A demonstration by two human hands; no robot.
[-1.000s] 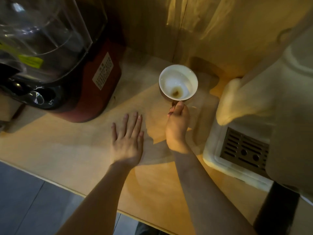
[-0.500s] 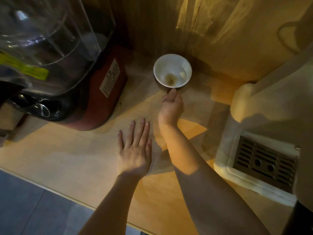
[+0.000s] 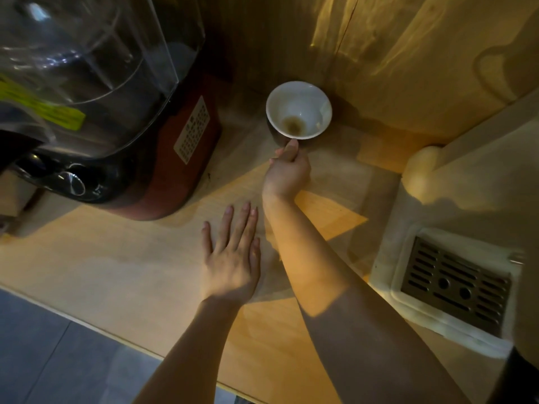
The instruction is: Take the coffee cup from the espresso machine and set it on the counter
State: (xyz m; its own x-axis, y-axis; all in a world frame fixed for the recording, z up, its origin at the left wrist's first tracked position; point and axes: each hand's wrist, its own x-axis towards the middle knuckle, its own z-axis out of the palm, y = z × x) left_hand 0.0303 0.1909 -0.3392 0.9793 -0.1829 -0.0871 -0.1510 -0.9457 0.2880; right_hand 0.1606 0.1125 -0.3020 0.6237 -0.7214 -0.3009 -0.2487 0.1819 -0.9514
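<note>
The coffee cup (image 3: pixel 299 109) sits far back on the wooden counter (image 3: pixel 116 263), close to the wall corner, well apart from the espresso machine (image 3: pixel 466 258) on the right. It is white inside and nearly empty, with only a brown stain of coffee at the bottom. The right hand (image 3: pixel 287 173) is curled closed at the cup's near side, thumb up against the rim, gripping it where the handle would be. The left hand (image 3: pixel 232 258) lies flat on the counter, fingers spread, holding nothing. A blender (image 3: pixel 102 97) with a clear jug stands to the left.
</note>
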